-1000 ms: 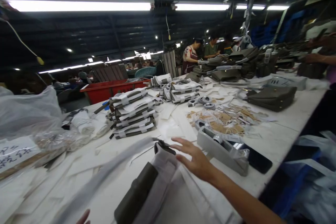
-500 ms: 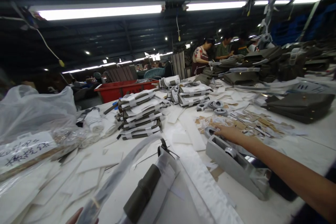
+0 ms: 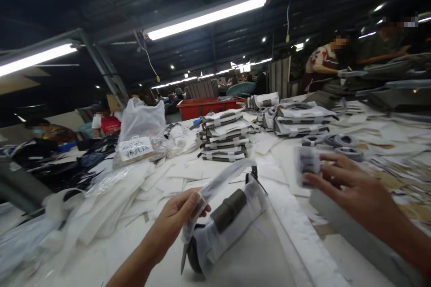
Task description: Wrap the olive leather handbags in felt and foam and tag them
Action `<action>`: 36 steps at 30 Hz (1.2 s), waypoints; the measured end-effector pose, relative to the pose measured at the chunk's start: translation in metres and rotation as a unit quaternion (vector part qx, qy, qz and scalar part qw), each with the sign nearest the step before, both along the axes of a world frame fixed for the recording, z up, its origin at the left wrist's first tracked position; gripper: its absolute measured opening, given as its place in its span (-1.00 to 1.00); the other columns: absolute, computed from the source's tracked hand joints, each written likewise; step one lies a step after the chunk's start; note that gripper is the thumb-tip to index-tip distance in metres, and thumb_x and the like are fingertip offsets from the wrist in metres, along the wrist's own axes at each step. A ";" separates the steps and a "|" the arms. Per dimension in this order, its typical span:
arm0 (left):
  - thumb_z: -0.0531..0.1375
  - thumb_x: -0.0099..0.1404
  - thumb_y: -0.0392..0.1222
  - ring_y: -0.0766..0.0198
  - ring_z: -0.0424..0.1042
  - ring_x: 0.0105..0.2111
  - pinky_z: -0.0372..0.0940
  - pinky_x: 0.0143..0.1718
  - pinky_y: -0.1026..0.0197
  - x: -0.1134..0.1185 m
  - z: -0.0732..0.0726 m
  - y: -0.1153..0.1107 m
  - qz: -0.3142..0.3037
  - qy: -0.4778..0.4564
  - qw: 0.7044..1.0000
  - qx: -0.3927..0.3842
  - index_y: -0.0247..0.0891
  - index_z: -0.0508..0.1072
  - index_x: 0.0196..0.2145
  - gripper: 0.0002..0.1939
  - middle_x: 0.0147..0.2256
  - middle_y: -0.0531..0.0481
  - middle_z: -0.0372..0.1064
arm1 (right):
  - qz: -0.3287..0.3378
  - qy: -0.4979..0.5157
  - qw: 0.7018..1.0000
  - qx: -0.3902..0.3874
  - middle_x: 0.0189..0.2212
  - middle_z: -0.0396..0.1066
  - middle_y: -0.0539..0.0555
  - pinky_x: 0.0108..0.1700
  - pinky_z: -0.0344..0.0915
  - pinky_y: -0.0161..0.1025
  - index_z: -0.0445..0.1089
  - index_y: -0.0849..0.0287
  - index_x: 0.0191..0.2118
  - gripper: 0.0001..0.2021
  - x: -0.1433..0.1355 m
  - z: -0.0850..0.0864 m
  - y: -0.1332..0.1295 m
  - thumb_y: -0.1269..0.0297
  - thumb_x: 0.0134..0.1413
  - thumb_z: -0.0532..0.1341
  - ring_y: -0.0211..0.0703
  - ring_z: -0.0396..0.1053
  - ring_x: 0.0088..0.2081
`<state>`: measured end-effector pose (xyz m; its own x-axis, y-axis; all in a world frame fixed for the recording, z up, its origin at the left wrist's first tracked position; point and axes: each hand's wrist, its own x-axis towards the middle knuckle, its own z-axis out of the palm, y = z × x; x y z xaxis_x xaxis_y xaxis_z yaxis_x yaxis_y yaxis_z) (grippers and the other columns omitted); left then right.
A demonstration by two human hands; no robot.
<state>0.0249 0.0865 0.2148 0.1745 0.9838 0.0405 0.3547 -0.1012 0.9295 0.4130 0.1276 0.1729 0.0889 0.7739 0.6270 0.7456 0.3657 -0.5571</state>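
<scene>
My left hand [image 3: 183, 210] pinches the near end of a handle [image 3: 226, 179] sleeved in cloudy plastic film. That handle arches over a dark olive bag [image 3: 230, 210], which lies on the table partly wrapped in white sheeting. Off to the right, my right hand [image 3: 357, 186] is raised above the table. Its fingers and thumb hold a small grey roll in clear film [image 3: 307, 166], blurred by motion; it looks like a coiled strap. Beyond this hand lie more grey coils [image 3: 346, 143].
Stacks of paper-wrapped olive pieces [image 3: 224, 136] stand ahead. A grey tape dispenser [image 3: 353, 237] sits below my right forearm. White sheets [image 3: 114, 206] and a labelled plastic bag [image 3: 136, 148] lie left, brown paper scraps [image 3: 404, 179] right. Co-workers [image 3: 323, 63] stand at the back.
My view has swung left. My right hand has lifted from the coils by the dispenser with a small grey roll in its fingers. My left hand has come fully into view on the handle.
</scene>
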 end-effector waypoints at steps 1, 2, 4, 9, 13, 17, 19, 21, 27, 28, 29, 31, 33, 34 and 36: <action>0.04 0.38 0.26 0.18 0.43 -0.29 0.31 -0.26 0.22 0.001 0.003 0.002 -0.014 -0.005 1.000 -0.006 -0.31 0.52 -0.21 -0.45 -0.31 -0.09 0.50 | 0.029 -0.005 0.999 -0.012 0.03 0.41 0.13 -0.11 0.43 -0.01 0.59 -0.12 -0.31 -0.63 -0.022 0.001 -0.013 -0.26 0.05 0.23 0.14 0.41 0.01; 0.03 0.38 0.25 0.19 0.41 -0.30 0.30 -0.27 0.23 0.002 0.005 0.003 -0.026 -0.005 1.000 -0.012 -0.31 0.52 -0.21 -0.46 -0.30 -0.09 0.49 | 0.071 0.000 0.997 -0.036 0.05 0.39 0.11 -0.16 0.44 -0.08 0.58 -0.07 -0.37 -0.63 -0.042 0.000 -0.023 -0.23 0.07 0.22 0.10 0.42 -0.03; 0.05 0.38 0.25 0.23 0.38 -0.32 0.27 -0.28 0.26 0.002 0.007 0.006 -0.043 -0.003 0.999 -0.024 -0.31 0.51 -0.23 -0.47 -0.29 -0.07 0.47 | 0.141 0.032 0.985 -0.089 0.01 0.40 0.11 -0.26 0.41 -0.19 0.55 0.01 -0.44 -0.60 -0.076 -0.006 -0.034 -0.18 0.14 0.19 -0.02 0.44 -0.15; 0.17 0.33 0.19 0.33 0.29 -0.41 0.16 -0.37 0.33 0.003 0.010 0.014 -0.047 -0.029 0.998 -0.021 -0.30 0.49 -0.32 -0.56 -0.44 0.06 0.36 | 0.219 0.142 0.950 -0.170 -0.46 0.39 0.02 -0.36 0.27 -0.26 0.42 0.13 -0.54 -0.53 -0.138 -0.027 -0.031 -0.17 0.15 0.20 -0.18 0.34 -0.41; 0.25 0.29 0.10 0.31 0.34 -0.34 0.19 -0.30 0.33 0.006 0.013 0.017 -0.065 -0.049 0.997 -0.014 -0.33 0.54 -0.22 -0.61 -0.34 0.02 0.44 | 0.254 0.316 0.876 -0.262 -0.65 0.26 -0.04 -0.51 0.19 -0.29 0.38 0.17 -0.55 -0.48 -0.180 -0.042 -0.020 -0.24 0.09 0.21 -0.25 0.24 -0.57; 0.30 0.24 0.05 0.29 0.39 -0.32 0.22 -0.27 0.31 0.009 0.014 0.016 -0.067 -0.044 0.997 0.018 -0.35 0.52 -0.15 -0.60 -0.30 -0.02 0.48 | 0.288 0.475 0.776 -0.298 -0.59 0.34 0.00 -0.42 0.37 -0.29 0.45 0.22 -0.43 -0.50 -0.211 -0.037 -0.013 -0.22 -0.05 0.33 -0.25 0.33 -0.53; 0.32 0.21 0.05 0.28 0.40 -0.35 0.23 -0.32 0.30 0.010 0.014 0.017 -0.060 -0.038 0.997 0.029 -0.35 0.49 -0.17 -0.60 -0.33 -0.03 0.47 | 0.300 0.517 0.750 -0.284 -0.55 0.40 0.02 -0.34 0.43 -0.27 0.48 0.25 -0.39 -0.52 -0.218 -0.028 -0.013 -0.17 -0.10 0.38 -0.26 0.37 -0.50; 0.33 0.20 0.06 0.29 0.38 -0.40 0.23 -0.38 0.30 0.009 0.013 0.018 -0.054 -0.032 0.997 0.039 -0.34 0.47 -0.23 -0.61 -0.38 -0.01 0.44 | 0.317 0.531 0.742 -0.258 -0.48 0.45 0.06 -0.29 0.46 -0.26 0.50 0.26 -0.36 -0.53 -0.221 -0.020 -0.015 -0.13 -0.09 0.40 -0.25 0.40 -0.45; 0.36 0.17 0.02 0.34 0.31 -0.40 0.18 -0.40 0.32 0.004 0.015 0.023 -0.035 -0.016 0.996 0.078 -0.30 0.44 -0.32 -0.67 -0.41 0.06 0.36 | 0.349 0.528 0.739 -0.230 -0.39 0.51 0.07 -0.10 0.48 -0.22 0.56 0.24 -0.29 -0.60 -0.219 -0.010 -0.026 -0.06 0.00 0.37 -0.19 0.48 -0.31; 0.37 0.16 0.02 0.34 0.30 -0.40 0.18 -0.40 0.33 0.003 0.016 0.023 -0.035 -0.013 0.996 0.078 -0.30 0.44 -0.33 -0.67 -0.42 0.06 0.36 | 0.355 0.527 0.737 -0.229 -0.38 0.52 0.07 -0.07 0.48 -0.21 0.56 0.23 -0.30 -0.62 -0.218 -0.010 -0.027 -0.04 -0.01 0.39 -0.18 0.48 -0.30; 0.37 0.15 0.03 0.34 0.29 -0.41 0.18 -0.40 0.33 0.003 0.017 0.024 -0.036 -0.011 0.996 0.076 -0.30 0.44 -0.33 -0.66 -0.42 0.05 0.36 | 0.358 0.526 0.737 -0.227 -0.37 0.52 0.06 -0.06 0.48 -0.20 0.57 0.22 -0.31 -0.64 -0.217 -0.010 -0.027 -0.03 -0.03 0.40 -0.18 0.48 -0.29; 0.38 0.14 0.03 0.34 0.30 -0.41 0.18 -0.40 0.33 0.003 0.018 0.025 -0.038 -0.007 0.997 0.067 -0.31 0.44 -0.32 -0.64 -0.41 0.04 0.38 | 0.358 0.523 0.740 -0.223 -0.37 0.53 0.05 -0.05 0.48 -0.17 0.58 0.20 -0.33 -0.66 -0.216 -0.011 -0.026 -0.01 -0.04 0.41 -0.17 0.47 -0.30; 0.38 0.13 0.04 0.34 0.31 -0.42 0.19 -0.41 0.33 0.004 0.019 0.025 -0.041 -0.005 0.998 0.057 -0.31 0.43 -0.32 -0.63 -0.41 0.04 0.38 | 0.357 0.521 0.743 -0.220 -0.37 0.54 0.04 -0.04 0.47 -0.12 0.59 0.19 -0.30 -0.67 -0.216 -0.011 -0.024 -0.01 -0.03 0.40 -0.16 0.47 -0.30; 0.39 0.13 0.05 0.34 0.31 -0.42 0.19 -0.41 0.33 0.004 0.019 0.025 -0.042 -0.005 0.998 0.052 -0.31 0.43 -0.31 -0.62 -0.42 0.04 0.38 | 0.356 0.520 0.745 -0.218 -0.36 0.54 0.04 -0.04 0.47 -0.10 0.60 0.18 -0.28 -0.66 -0.215 -0.011 -0.023 -0.02 -0.02 0.40 -0.15 0.47 -0.30; 0.38 0.13 0.06 0.34 0.31 -0.44 0.18 -0.44 0.34 0.004 0.018 0.026 -0.044 -0.008 0.998 0.043 -0.30 0.42 -0.28 -0.61 -0.44 0.06 0.37 | 0.354 0.518 0.749 -0.213 -0.35 0.55 0.05 -0.05 0.47 -0.08 0.61 0.18 -0.24 -0.64 -0.216 -0.010 -0.023 -0.02 -0.01 0.39 -0.13 0.47 -0.30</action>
<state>0.0292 0.1121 0.2326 0.2586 0.9576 0.1269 0.3265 -0.2102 0.9215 0.1973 0.1046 0.1626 -0.1696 0.9674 0.1882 -0.4640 0.0901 -0.8812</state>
